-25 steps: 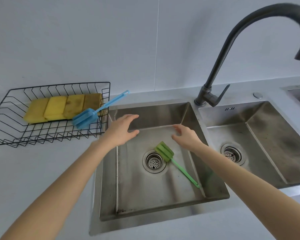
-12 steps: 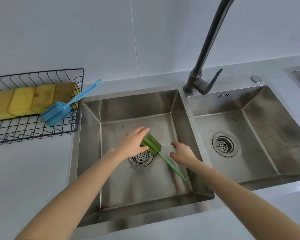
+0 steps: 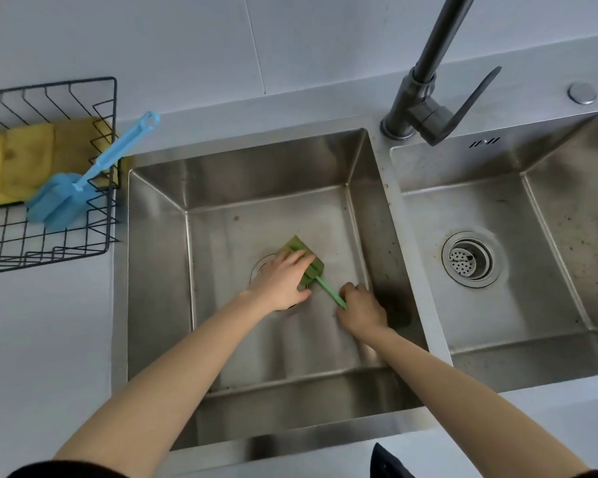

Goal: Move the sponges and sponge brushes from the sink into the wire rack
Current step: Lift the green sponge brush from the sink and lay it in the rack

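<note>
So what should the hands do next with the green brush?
Probably lift it out. The left hand lies on the green brush, the right hand is curled around its handle, and it is the last thing in the sink.

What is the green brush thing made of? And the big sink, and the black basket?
The green sponge brush: its head looks like soft foam, matte and blocky, on a thin handle that is probably plastic. The sink looks like brushed stainless steel, grey with dull reflections. The wire rack seems to be thin metal wire with a black coating, though the coating type is unclear.
</note>
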Motion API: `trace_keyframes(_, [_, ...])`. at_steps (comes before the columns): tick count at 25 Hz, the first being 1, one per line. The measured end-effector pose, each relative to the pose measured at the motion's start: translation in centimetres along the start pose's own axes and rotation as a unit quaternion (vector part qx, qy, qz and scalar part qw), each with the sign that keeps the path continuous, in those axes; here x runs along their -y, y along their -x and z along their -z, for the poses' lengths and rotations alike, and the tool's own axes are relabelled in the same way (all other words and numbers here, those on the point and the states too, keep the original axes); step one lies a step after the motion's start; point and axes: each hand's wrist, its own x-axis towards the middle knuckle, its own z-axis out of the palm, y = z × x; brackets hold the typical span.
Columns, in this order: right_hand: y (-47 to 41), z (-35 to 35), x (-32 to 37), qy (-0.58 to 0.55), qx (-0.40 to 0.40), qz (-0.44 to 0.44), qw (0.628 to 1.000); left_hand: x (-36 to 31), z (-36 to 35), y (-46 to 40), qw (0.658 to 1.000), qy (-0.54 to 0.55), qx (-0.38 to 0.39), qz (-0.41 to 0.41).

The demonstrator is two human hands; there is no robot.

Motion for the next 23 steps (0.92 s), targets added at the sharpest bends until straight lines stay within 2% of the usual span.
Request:
trace_keyframes(6, [-0.8, -0.4, -0.2, -0.013, -0.033, 0.005, 0.999, 0.1, -0.9, -1.0, 0.999, -0.027, 0.025, 0.004])
trace_keyframes(13, [0.4, 0.6, 0.0, -0.084, -0.079, 0.046, 0.992, 1.4, -0.5, -0.4, 0.999, -0.035, 0.000, 0.018])
trace_keyframes(17, [1.8, 1.9, 1.4, -0.101, -0.106, 0.098, 0.984, 2.7, 0.2, 1.5, 0.998, -0.034, -0.047, 0.035])
trace_keyframes(23, [4.3, 4.6, 3.5, -0.073, -0.106, 0.162, 0.978, 4.2, 1.2, 4.7, 0.987, -0.053, -0.150, 0.020])
